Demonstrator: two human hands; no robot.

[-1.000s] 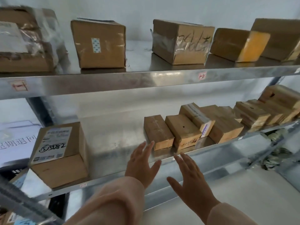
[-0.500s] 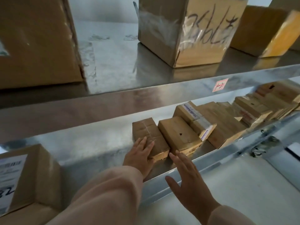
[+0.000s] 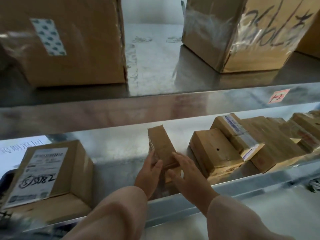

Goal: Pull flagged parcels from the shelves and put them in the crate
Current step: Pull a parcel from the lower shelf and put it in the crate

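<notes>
Sleeves (image 3: 110,215): nearest to me, two pale pink cuffs reach forward toward the small parcel.
Left hand (image 3: 149,175): I see it cupped against the left side of the small parcel, thumb lying over the near face, fingers partly curled round it.
Right hand (image 3: 188,177): it lies flat against the right side of the small parcel, fingers (image 3: 181,157) spread and only loosely bent, touching the cardboard.
Small parcel (image 3: 161,146): a narrow brown box, tilted up on its near end between my two hands, just above the front lip of the lower shelf (image 3: 121,151).
Labelled box (image 3: 50,172): left of the small parcel and well apart from it, on the same shelf, with a white shipping label facing up and black handwriting on it.
Row of parcels (image 3: 216,151): right of the small parcel, flat brown boxes leaning on each other; the nearest has a small dark hole in its top.
Red tag (image 3: 278,96): above and right of the small parcel, stuck on the upper shelf edge (image 3: 155,108).
Upper boxes: farthest, above the small parcel, a big box with patterned tape (image 3: 69,40) to the left and a box with black scrawl (image 3: 251,32) to the right.
</notes>
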